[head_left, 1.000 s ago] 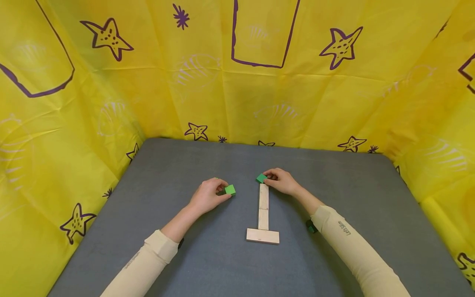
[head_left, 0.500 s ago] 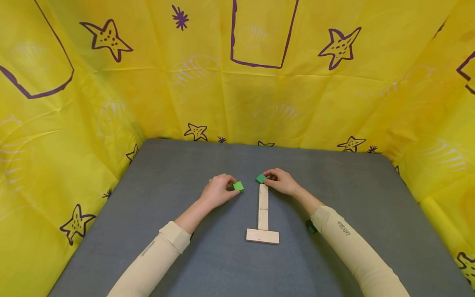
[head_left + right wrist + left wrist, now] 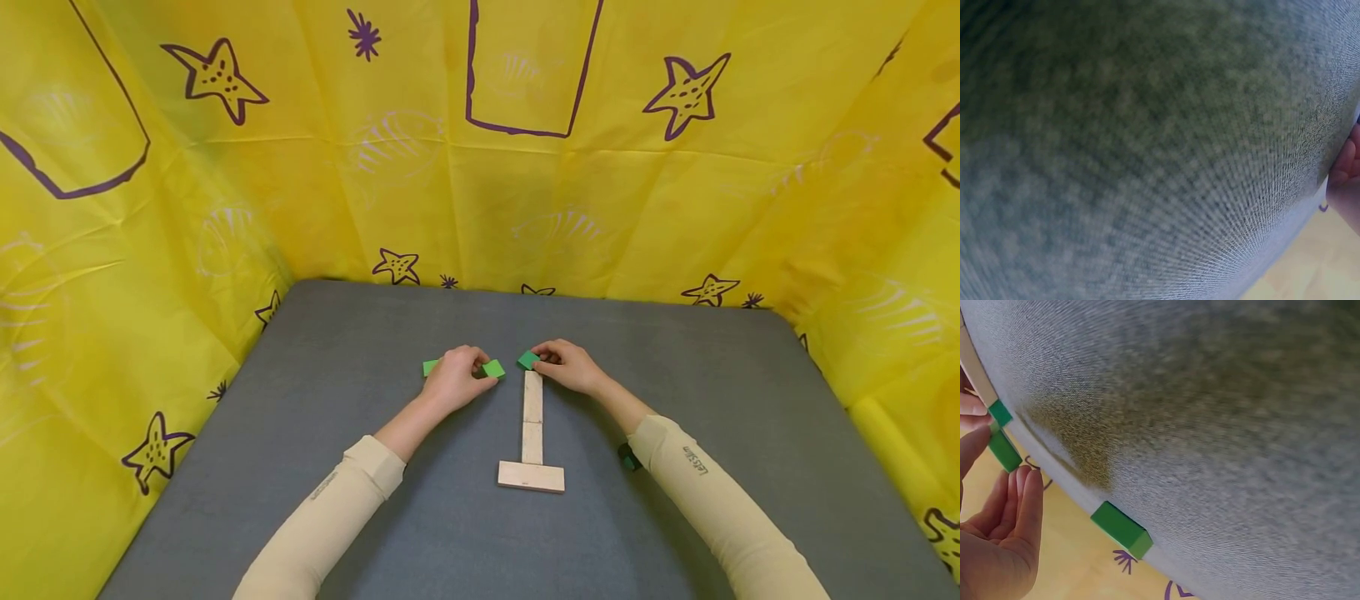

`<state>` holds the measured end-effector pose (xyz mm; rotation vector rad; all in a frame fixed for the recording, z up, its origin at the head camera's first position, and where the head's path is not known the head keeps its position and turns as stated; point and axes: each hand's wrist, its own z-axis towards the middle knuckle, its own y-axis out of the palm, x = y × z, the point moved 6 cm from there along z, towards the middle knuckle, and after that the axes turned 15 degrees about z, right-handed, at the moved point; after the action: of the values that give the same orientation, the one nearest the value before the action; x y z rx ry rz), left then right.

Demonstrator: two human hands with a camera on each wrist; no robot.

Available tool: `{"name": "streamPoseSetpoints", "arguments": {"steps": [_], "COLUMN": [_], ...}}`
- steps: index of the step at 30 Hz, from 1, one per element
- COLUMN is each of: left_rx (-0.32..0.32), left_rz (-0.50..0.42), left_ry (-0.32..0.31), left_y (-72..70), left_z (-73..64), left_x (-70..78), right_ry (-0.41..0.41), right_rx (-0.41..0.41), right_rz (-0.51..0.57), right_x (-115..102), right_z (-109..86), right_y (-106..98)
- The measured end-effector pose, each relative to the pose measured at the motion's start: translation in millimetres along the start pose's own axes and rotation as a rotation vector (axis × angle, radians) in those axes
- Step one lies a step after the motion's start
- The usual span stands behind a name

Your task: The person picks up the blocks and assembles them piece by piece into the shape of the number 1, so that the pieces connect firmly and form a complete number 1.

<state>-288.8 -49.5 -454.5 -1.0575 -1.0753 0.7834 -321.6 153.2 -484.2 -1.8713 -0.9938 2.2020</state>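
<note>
In the head view my left hand (image 3: 454, 379) pinches a light green block (image 3: 492, 369) between thumb and fingers; the left wrist view shows this block (image 3: 1005, 451) just above the table. My right hand (image 3: 570, 367) holds a darker green block (image 3: 528, 360) at the far end of a column of two pale wooden blocks (image 3: 532, 417) laid end to end. Across the near end of that column lies another wooden block (image 3: 531, 477). A small gap separates the two held blocks. In the right wrist view only part of the right hand (image 3: 1349, 175) shows, at the edge.
Another light green block (image 3: 430, 367) lies on the grey table (image 3: 360, 333), partly hidden behind the left hand. Yellow cloth (image 3: 465, 192) with drawn starfish hangs round the back and sides of the table.
My left hand has moved right and slightly away with the light green block, closer to the darker one. The light green block behind it has come into view. My right hand stays put.
</note>
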Motion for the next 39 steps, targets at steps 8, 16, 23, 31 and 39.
{"name": "streamPoseSetpoints", "arguments": {"steps": [8,16,23,31,39], "left_rx": [0.01,-0.013,-0.004,0.007,-0.02], "left_rz": [0.013,0.019,0.041,0.061,0.055], "left_ry": [-0.009,-0.036,-0.033,-0.036,-0.044], "left_y": [5.6,10.0,14.1,16.6,21.3], "left_z": [7.9,13.7,17.4,20.6,21.7], "left_x": [6.0,10.0,12.4,14.4,18.0], "right_ry": [0.0,-0.008,0.004,0.001,0.007], "right_rx": [0.002,0.002,0.002,0.003,0.001], "right_rz": [-0.002,0.004,-0.003,0.007,0.011], "right_x": [1.0,2.1,2.7,2.0,1.5], "right_z": [0.7,1.4,1.7,2.1,1.8], "right_y": [0.1,-0.6,0.3,1.1,0.6]}}
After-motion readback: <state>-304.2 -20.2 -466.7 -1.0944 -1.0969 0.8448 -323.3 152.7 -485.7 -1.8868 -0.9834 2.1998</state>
